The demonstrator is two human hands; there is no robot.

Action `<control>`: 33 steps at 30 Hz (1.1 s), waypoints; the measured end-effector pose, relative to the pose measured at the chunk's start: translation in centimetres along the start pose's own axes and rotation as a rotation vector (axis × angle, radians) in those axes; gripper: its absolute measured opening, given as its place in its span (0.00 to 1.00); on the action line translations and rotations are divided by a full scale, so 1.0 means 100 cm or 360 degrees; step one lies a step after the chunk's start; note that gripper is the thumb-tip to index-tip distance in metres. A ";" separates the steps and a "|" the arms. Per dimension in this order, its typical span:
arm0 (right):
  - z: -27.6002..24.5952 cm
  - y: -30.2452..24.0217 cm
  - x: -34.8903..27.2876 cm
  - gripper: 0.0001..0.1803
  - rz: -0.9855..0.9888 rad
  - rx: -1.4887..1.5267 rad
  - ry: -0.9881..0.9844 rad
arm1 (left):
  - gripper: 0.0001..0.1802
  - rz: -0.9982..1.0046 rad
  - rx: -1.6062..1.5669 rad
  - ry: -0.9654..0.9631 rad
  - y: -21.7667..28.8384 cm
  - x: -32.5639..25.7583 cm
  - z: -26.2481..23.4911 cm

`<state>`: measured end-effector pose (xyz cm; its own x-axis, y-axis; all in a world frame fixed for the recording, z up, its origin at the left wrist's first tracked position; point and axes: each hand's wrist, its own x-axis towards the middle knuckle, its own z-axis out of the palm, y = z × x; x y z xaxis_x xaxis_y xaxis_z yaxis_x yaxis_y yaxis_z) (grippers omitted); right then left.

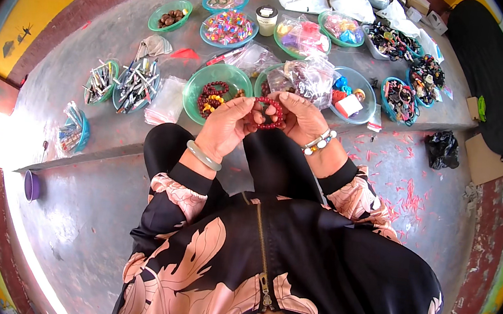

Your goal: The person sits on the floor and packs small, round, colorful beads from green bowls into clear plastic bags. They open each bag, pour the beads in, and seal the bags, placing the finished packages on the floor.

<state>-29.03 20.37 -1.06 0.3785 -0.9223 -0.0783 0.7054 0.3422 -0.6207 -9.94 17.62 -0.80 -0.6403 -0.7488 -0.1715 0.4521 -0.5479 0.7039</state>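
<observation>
A loop of dark red beads (280, 115) is held up just to the right of the wide green bowl (192, 94), which stands on a grey concrete ledge (101, 125). The left hand (225, 125) has its grip pinching the loop's left side between thumb and fingers, nearest the wide green bowl; the right hand (306, 129), farther right of it, has its grip pinching the other side, thumb uppermost. A pale bangle (203, 155) circles the left wrist, and beaded bands (320, 141) the right. Inside the wide green bowl lie more strung beads (210, 95), dark red and yellow. Just left of it are clear plastic bags (166, 101), and beyond those, slim pen-like sticks (137, 83). Behind it sits a blue bowl (227, 45) of small multicoloured pieces. To its right, past a crumpled clear bag (311, 79), is a translucent blue basin (368, 102) with a red-and-white box (349, 105) in it. Well to its right, red scraps (408, 198) litter the floor (384, 149).
</observation>
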 end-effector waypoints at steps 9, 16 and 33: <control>-0.008 0.007 0.023 0.12 -0.0032 -0.0252 0.0185 | 0.12 0.0066 -0.0034 0.0056 0.001 0.019 -0.026; -0.051 -0.029 0.001 0.09 -0.0205 -0.0892 0.0664 | 0.19 -0.0094 0.0227 0.0046 -0.008 0.029 -0.042; -0.301 -0.097 -0.059 0.09 -0.0652 -0.0479 0.1772 | 0.16 -0.0165 0.0295 0.0193 -0.016 0.049 -0.045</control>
<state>-56.13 17.10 -18.01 -0.6627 -0.6524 -0.3678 0.4294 0.0713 -0.9003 -10.98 13.15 -5.90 -0.5927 -0.7378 -0.3231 0.2590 -0.5544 0.7909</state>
